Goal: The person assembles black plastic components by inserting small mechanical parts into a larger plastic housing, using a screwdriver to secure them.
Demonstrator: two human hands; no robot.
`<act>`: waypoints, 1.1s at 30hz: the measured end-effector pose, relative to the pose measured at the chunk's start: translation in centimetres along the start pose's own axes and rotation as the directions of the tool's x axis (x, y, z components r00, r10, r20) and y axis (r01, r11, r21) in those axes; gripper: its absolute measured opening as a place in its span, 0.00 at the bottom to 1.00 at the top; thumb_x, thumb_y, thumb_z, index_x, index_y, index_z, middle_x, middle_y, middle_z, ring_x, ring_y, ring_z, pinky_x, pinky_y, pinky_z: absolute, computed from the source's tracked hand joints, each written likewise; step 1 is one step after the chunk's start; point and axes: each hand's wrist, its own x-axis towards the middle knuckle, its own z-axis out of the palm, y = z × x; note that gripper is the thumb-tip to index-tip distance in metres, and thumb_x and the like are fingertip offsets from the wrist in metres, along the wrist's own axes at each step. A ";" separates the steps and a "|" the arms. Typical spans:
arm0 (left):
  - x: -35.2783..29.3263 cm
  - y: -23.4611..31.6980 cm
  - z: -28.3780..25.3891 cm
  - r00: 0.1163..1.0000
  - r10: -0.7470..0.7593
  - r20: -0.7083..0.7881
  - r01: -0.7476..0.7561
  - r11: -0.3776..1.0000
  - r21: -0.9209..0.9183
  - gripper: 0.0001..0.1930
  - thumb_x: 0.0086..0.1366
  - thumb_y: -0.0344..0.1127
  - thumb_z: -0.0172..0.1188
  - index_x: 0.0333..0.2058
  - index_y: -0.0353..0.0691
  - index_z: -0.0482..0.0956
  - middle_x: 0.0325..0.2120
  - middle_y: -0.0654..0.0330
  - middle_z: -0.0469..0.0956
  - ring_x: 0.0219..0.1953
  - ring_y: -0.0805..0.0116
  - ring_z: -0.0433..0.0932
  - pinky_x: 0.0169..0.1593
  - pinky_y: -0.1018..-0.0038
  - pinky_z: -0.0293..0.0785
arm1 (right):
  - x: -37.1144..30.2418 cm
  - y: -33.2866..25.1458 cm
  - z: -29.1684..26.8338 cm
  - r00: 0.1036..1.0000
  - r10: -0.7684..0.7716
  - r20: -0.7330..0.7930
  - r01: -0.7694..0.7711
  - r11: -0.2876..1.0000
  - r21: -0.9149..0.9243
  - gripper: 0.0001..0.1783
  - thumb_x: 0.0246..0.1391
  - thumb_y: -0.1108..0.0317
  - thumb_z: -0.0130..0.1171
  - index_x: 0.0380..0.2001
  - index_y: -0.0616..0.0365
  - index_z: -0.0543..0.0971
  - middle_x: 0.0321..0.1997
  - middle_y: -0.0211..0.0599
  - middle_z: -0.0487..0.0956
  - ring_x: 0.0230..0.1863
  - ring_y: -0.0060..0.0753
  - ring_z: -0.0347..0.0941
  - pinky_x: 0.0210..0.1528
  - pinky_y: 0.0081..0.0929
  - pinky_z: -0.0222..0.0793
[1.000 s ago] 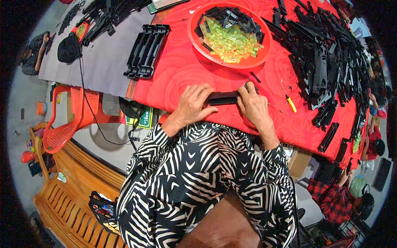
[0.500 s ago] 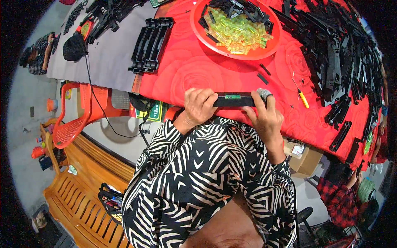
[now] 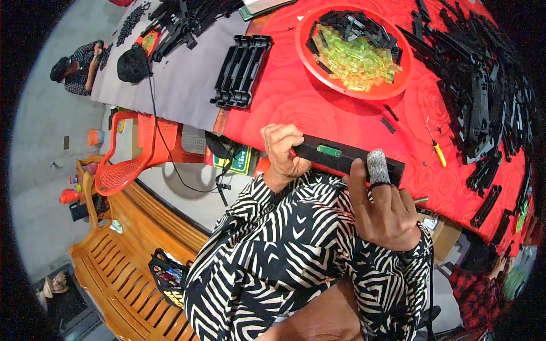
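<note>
A black spirit level [image 3: 355, 154] with a green vial is held in front of my chest, at the near edge of the red-covered table. It slants, its right end lower and nearer to me. My left hand [image 3: 282, 149] is closed around its left end. Over the right part lie fingers of my right hand [image 3: 382, 213], one wearing a grey knitted finger sleeve [image 3: 378, 167]; its thumb is hidden. Beyond the level stands a red bowl [image 3: 310, 73] holding yellow-green vials [image 3: 359, 59] and small black pieces.
Black plastic parts [image 3: 478, 108] pile up at the right, near a yellow-handled screwdriver [image 3: 439, 154]. Stacked black level frames [image 3: 242, 71] lie left of the bowl. A red plastic chair [image 3: 122, 170] and wooden bench [image 3: 125, 278] stand at left. Other people sit at the far left and right.
The level has tipped from nearly straight across to slanting, right end lower. My right hand has come nearer my body, its fingers now stretched over the level's face. The whole view has shifted.
</note>
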 end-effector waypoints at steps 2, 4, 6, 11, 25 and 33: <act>0.1 -0.1 0.0 0.999 -0.040 -0.022 0.039 0.998 -0.051 0.17 0.48 0.36 0.62 0.35 0.43 0.66 0.28 0.59 0.71 0.30 0.62 0.68 0.36 0.67 0.62 | 0.9 0.3 0.4 0.984 -0.060 -0.166 0.052 0.997 -0.055 0.13 0.41 0.75 0.53 0.33 0.60 0.81 0.18 0.24 0.64 0.13 0.12 0.53 0.12 0.12 0.45; 0.1 -0.1 0.3 0.998 -0.048 -0.042 0.045 0.996 -0.082 0.17 0.48 0.35 0.62 0.35 0.42 0.65 0.28 0.58 0.71 0.29 0.62 0.68 0.36 0.67 0.63 | 1.3 -0.1 0.2 0.982 -0.097 -0.163 0.091 0.995 -0.048 0.12 0.39 0.75 0.53 0.30 0.60 0.81 0.17 0.24 0.64 0.12 0.12 0.53 0.12 0.12 0.44; 0.0 0.0 0.7 0.994 -0.075 -0.079 0.064 0.990 -0.129 0.17 0.48 0.34 0.61 0.35 0.41 0.65 0.28 0.58 0.71 0.29 0.61 0.68 0.36 0.66 0.63 | 1.6 -0.4 0.2 0.965 -0.085 -0.249 0.076 0.996 -0.043 0.09 0.39 0.75 0.54 0.27 0.60 0.81 0.15 0.23 0.62 0.12 0.12 0.52 0.12 0.13 0.43; -0.2 0.0 1.2 0.995 -0.077 -0.057 0.067 0.985 -0.159 0.17 0.47 0.32 0.61 0.35 0.40 0.65 0.28 0.57 0.71 0.28 0.61 0.68 0.35 0.66 0.63 | 1.5 -0.7 0.0 0.977 0.007 -0.215 -0.014 0.999 -0.031 0.06 0.46 0.71 0.55 0.24 0.59 0.80 0.15 0.22 0.64 0.12 0.13 0.52 0.13 0.15 0.40; 1.9 -0.9 2.4 0.813 -0.303 0.497 0.343 0.939 0.011 0.12 0.40 0.34 0.68 0.18 0.39 0.71 0.18 0.59 0.70 0.24 0.58 0.70 0.31 0.65 0.64 | -6.2 4.7 5.9 0.644 0.749 0.154 -0.743 0.565 0.360 0.08 0.47 0.70 0.59 0.33 0.57 0.76 0.31 0.43 0.72 0.30 0.47 0.71 0.30 0.36 0.67; 2.1 -2.9 3.5 0.701 -0.325 0.635 0.383 0.923 0.050 0.12 0.42 0.36 0.68 0.17 0.37 0.73 0.20 0.58 0.69 0.27 0.59 0.69 0.33 0.66 0.65 | -7.7 5.4 13.4 0.628 0.722 0.291 -0.773 0.536 0.339 0.09 0.48 0.65 0.57 0.33 0.54 0.73 0.33 0.45 0.70 0.30 0.54 0.72 0.30 0.47 0.68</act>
